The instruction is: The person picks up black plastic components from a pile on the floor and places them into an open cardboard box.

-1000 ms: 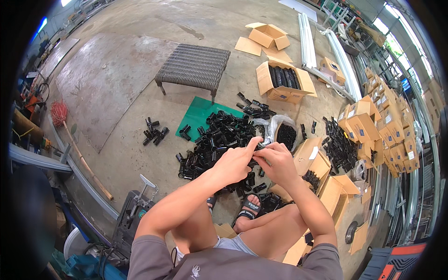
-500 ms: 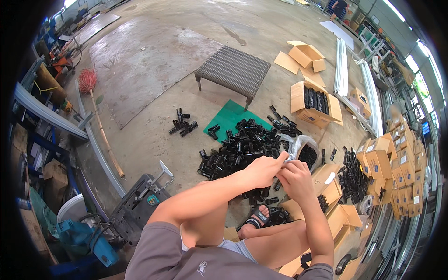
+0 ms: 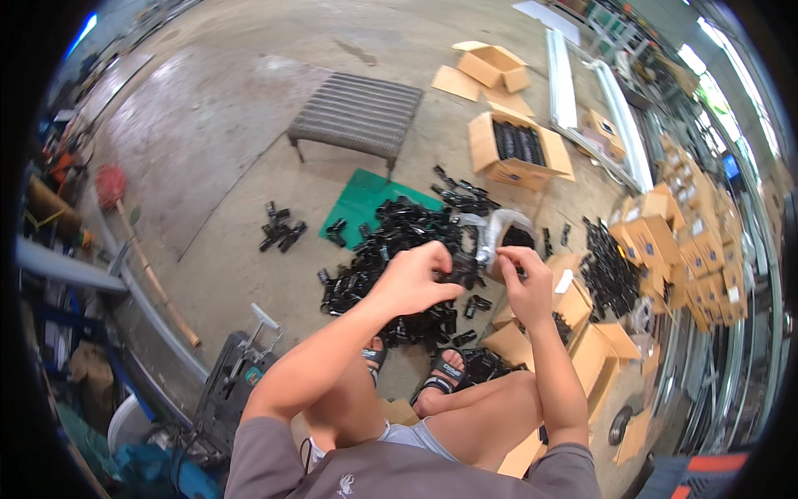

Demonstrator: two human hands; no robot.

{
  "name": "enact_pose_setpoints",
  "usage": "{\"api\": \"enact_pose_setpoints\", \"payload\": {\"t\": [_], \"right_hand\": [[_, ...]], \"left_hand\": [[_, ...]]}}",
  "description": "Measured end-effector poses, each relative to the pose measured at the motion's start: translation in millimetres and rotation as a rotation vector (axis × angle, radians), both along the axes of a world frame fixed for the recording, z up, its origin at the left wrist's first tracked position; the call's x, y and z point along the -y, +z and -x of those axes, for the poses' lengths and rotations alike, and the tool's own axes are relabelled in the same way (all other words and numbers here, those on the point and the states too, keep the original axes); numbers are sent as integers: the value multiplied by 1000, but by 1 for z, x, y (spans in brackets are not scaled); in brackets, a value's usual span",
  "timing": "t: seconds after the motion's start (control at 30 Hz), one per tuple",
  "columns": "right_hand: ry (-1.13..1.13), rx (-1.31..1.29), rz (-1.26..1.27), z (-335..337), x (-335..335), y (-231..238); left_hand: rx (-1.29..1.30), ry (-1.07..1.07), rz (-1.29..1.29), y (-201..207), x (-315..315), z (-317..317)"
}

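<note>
My left hand [image 3: 416, 279] is curled around a dark, blurred piece, which looks like a black tube connector [image 3: 464, 271], above the pile's right side. To its right, my right hand [image 3: 529, 279] has thumb and forefinger pinched together; anything between them is too small to make out. Its fingertips are in front of a clear plastic bag [image 3: 494, 235] of small black parts. Under and beyond my left hand, a heap of black tube connectors [image 3: 399, 229] spreads over the floor and part of a green sheet [image 3: 355, 195].
A woven stool [image 3: 357, 112] stands beyond the heap. An open carton of black parts [image 3: 507, 170] is at the far right, with stacked cartons [image 3: 706, 241] further right. Loose black parts [image 3: 611, 266] lie before them. A red broom [image 3: 112, 185] lies on the left.
My hands, together before, have parted: the left moved left over the heap, the right stays by the bag. My view has shifted, so the surroundings appear further left and higher.
</note>
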State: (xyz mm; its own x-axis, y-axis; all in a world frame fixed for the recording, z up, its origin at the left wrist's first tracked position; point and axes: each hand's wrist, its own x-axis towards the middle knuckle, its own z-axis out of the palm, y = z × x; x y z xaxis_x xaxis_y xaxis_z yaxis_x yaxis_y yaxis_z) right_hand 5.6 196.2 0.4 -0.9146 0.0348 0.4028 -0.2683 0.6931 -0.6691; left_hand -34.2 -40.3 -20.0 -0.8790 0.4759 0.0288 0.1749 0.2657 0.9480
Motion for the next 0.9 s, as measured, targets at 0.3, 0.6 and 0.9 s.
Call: {"api": "enact_pose_setpoints", "payload": {"t": [0.3, 0.6, 0.9], "right_hand": [[-191, 390, 76, 69, -93, -137], [-222, 724, -511, 156, -113, -267], [-275, 780, -342, 217, -105, -361]], "left_hand": [[443, 170, -363, 14, 15, 20], [428, 191, -201, 9, 11, 33], [446, 298, -118, 16, 22, 46]]}}
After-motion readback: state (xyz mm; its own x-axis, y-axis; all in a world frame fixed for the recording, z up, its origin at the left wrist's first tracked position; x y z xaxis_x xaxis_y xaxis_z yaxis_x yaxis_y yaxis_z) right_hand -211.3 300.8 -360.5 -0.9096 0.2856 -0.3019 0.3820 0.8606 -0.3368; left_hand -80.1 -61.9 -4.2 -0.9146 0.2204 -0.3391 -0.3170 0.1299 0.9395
